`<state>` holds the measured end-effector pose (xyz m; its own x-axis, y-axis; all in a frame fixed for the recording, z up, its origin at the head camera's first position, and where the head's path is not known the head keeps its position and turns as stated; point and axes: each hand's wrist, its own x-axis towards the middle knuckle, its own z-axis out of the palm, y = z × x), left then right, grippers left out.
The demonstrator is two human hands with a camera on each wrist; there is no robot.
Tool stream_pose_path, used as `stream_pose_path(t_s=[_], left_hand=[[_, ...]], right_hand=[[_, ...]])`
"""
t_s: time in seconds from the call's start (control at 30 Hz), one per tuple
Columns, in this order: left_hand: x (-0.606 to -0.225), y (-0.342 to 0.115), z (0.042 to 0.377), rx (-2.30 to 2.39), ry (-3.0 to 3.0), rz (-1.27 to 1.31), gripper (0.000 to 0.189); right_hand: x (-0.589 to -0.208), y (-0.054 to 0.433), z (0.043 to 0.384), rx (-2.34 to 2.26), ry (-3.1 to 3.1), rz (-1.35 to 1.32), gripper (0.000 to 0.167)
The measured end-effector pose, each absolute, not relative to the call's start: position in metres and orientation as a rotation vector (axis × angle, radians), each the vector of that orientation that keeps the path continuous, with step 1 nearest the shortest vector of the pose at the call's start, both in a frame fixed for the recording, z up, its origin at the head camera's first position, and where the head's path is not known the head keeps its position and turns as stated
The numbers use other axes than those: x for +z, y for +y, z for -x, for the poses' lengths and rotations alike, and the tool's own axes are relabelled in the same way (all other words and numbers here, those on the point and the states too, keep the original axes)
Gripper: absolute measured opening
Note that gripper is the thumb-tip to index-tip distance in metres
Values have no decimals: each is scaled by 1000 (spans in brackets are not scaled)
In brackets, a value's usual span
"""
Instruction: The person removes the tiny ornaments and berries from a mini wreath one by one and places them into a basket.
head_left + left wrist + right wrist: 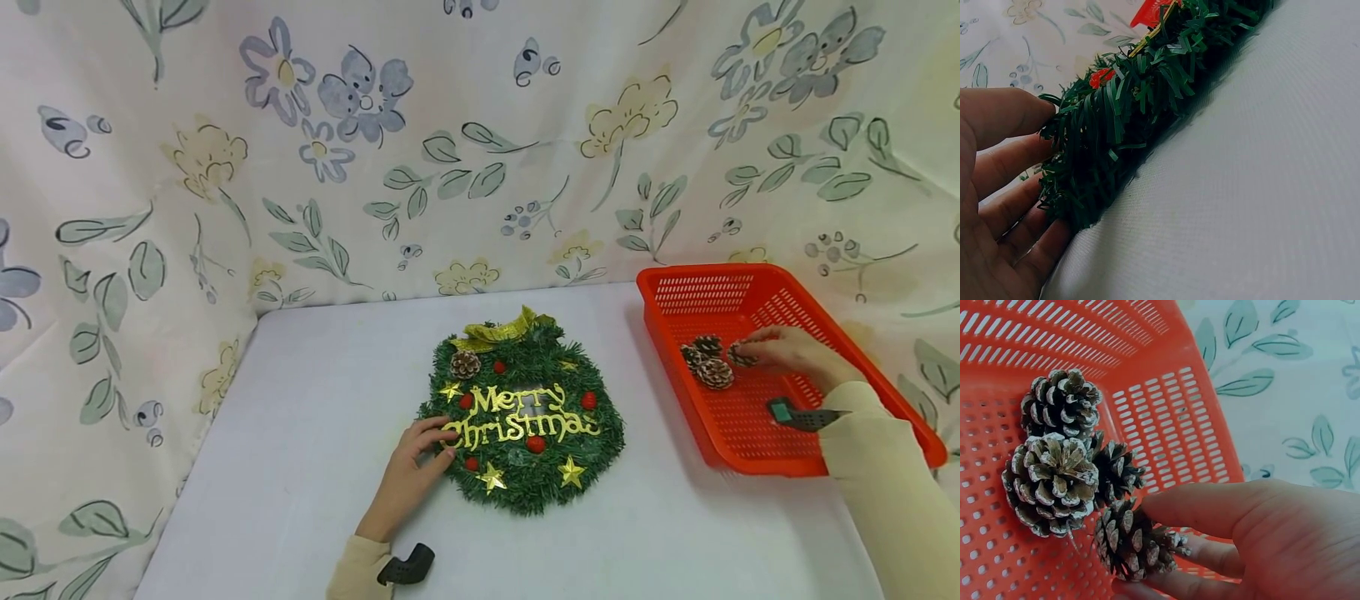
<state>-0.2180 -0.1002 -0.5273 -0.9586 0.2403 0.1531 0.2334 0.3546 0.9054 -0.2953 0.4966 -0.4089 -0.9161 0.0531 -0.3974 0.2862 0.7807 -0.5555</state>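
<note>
Pinches a brown pine cone [1132,540] between thumb and fingers of the right hand [795,357], within the red basket [1172,425]. Just beyond that grip, in the right wrist view, shows three more cones [1050,484] apart enough to count, scales edged in white; from the head, merges them into a dark clump, with the held cone partly covered by fingers. Impossible to tell whether touching its nearest neighbour or only overlapping in sight.

Well to the left of that grip, rests the left hand [411,467] with fingers loose and spread — gripping nothing — against the near-left edge of a green wreath [517,458] on the white table [322,400]. Only from the head, reveals gold "Merry Christmas" lettering [513,429] running rightward from those fingertips, plus a yellow bow [495,333] past them at the far edge. From the left wrist, shows instead the shaggy green side meeting the fingertips, with a red berry [1101,77] just past the uppermost digit.
</note>
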Motion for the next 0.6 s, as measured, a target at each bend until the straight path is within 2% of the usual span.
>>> stream_pose_path(t_s=[0.6], left_hand=[[-531, -102, 219, 1732, 2578, -506, 25]], right_hand=[[-410, 497, 292, -896, 2594, -247, 78]])
